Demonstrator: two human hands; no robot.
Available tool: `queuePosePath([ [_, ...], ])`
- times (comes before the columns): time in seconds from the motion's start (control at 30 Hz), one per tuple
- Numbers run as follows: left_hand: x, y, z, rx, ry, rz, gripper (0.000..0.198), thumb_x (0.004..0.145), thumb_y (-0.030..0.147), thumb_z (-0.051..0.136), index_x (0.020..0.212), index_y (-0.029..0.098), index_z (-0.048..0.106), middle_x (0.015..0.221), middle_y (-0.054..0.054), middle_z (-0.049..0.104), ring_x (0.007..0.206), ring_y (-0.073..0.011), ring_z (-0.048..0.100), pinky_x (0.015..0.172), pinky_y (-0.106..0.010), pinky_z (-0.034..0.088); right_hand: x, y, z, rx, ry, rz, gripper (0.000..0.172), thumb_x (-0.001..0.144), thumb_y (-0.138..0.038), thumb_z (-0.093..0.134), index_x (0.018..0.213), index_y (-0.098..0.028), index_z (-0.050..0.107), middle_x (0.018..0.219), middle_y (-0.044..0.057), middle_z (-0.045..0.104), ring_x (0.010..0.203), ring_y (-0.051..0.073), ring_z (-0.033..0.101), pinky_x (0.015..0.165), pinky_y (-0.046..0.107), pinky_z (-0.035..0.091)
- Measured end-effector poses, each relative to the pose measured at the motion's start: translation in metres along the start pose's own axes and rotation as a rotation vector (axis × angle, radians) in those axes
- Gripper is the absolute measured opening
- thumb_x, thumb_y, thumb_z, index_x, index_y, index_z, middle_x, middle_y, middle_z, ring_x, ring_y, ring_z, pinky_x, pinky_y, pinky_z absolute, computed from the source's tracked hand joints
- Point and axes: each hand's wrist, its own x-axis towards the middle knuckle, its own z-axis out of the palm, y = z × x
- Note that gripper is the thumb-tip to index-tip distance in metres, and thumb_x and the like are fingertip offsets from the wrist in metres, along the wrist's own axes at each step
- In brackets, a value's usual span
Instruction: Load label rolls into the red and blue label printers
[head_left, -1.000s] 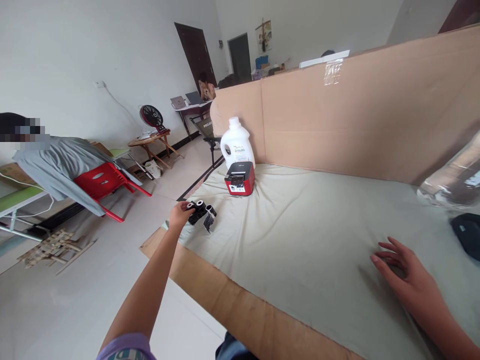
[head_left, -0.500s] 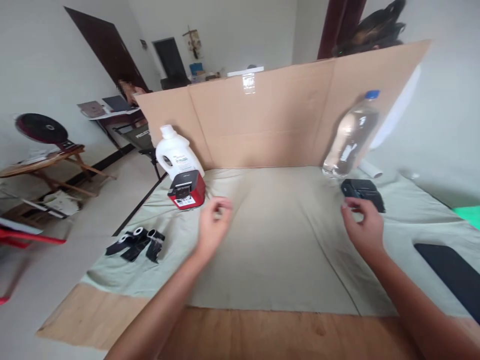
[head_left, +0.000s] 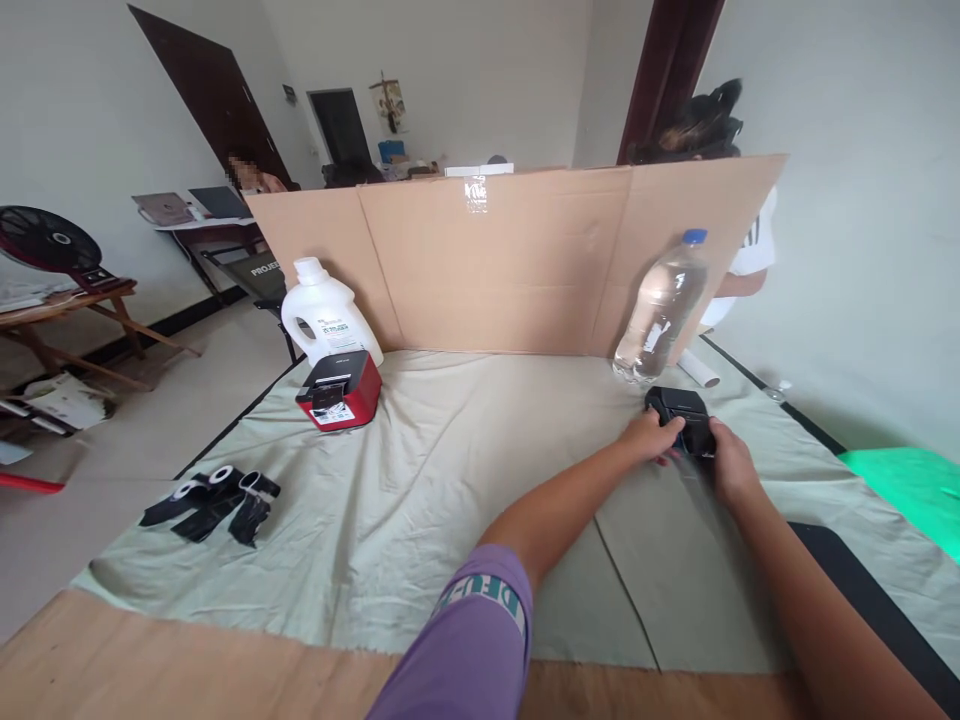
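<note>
A small black device lies on the green-grey cloth at the right, below the water bottle. My left hand grips its left side, fingers closed around the edge. On its right side, my right hand holds it with bent fingers. The device's underside is hidden. A red and black box-shaped device sits at the left, in front of a white jug. Several black rolls with white cores lie nearer on the left of the cloth.
A cardboard panel stands along the back, with a clear bottle leaning at its right and a white tube beside it. A dark flat object lies at the right, near a green item. People are partly visible behind.
Both hands have come to the black device and taken hold of it; my left hand crossed from the left side of the cloth. The camera view has shifted to the right.
</note>
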Motion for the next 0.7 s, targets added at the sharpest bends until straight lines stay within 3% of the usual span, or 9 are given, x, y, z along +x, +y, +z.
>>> queuePosePath([
  [0.07,-0.009,0.0,-0.011,-0.048,0.018,0.012,0.056,0.094,0.043,0.053,0.14,0.012,0.048,0.12,-0.02,0.068,0.062,-0.0165,0.068,0.047,-0.026,0.054,-0.011,-0.016,0.011,0.021,-0.018,0.039,0.064,0.086,-0.063,0.044,0.114,-0.011,0.069,0.119,0.019,0.069,0.115,0.032,0.063,0.102,0.048,0.045],
  [0.17,-0.045,0.0,-0.051,-0.073,0.086,0.105,0.054,0.094,0.044,0.051,0.138,0.014,0.052,0.116,-0.017,0.069,0.067,-0.0178,0.069,0.047,-0.026,0.056,-0.037,-0.057,0.033,0.082,-0.099,0.071,0.066,0.084,-0.064,0.051,0.13,-0.016,0.063,0.138,0.014,0.061,0.134,0.032,0.05,0.115,0.049,0.033],
  [0.3,-0.128,-0.013,-0.127,-0.019,0.206,0.232,0.063,0.091,0.048,0.056,0.145,0.019,0.047,0.109,-0.012,0.071,0.072,-0.0186,0.07,0.045,-0.023,0.055,-0.098,-0.117,0.076,0.189,-0.342,-0.028,0.07,0.087,-0.065,0.051,0.139,-0.019,0.056,0.141,0.012,0.059,0.136,0.031,0.049,0.116,0.051,0.032],
  [0.43,-0.213,-0.042,-0.19,0.001,0.317,0.162,0.074,0.086,0.053,0.062,0.149,0.017,0.044,0.097,-0.01,0.07,0.069,-0.0176,0.069,0.043,-0.022,0.055,-0.172,-0.153,0.122,0.264,-0.549,-0.056,0.075,0.088,-0.065,0.053,0.149,-0.022,0.046,0.148,0.011,0.053,0.139,0.031,0.046,0.118,0.053,0.03],
  [0.57,-0.261,-0.072,-0.223,0.016,0.387,0.102,0.078,0.085,0.055,0.063,0.15,0.017,0.041,0.082,-0.005,0.069,0.069,-0.0192,0.07,0.044,-0.024,0.056,-0.219,-0.169,0.154,0.297,-0.67,-0.04,0.078,0.088,-0.066,0.053,0.153,-0.024,0.039,0.152,0.009,0.049,0.147,0.031,0.036,0.122,0.053,0.027],
  [0.7,-0.274,-0.086,-0.234,0.057,0.421,0.107,0.076,0.088,0.056,0.061,0.152,0.021,0.041,0.068,0.0,0.065,0.058,-0.0165,0.066,0.044,-0.023,0.053,-0.232,-0.173,0.166,0.229,-0.726,0.04,0.083,0.088,-0.068,0.053,0.156,-0.024,0.034,0.162,0.009,0.033,0.153,0.029,0.022,0.125,0.054,0.018],
])
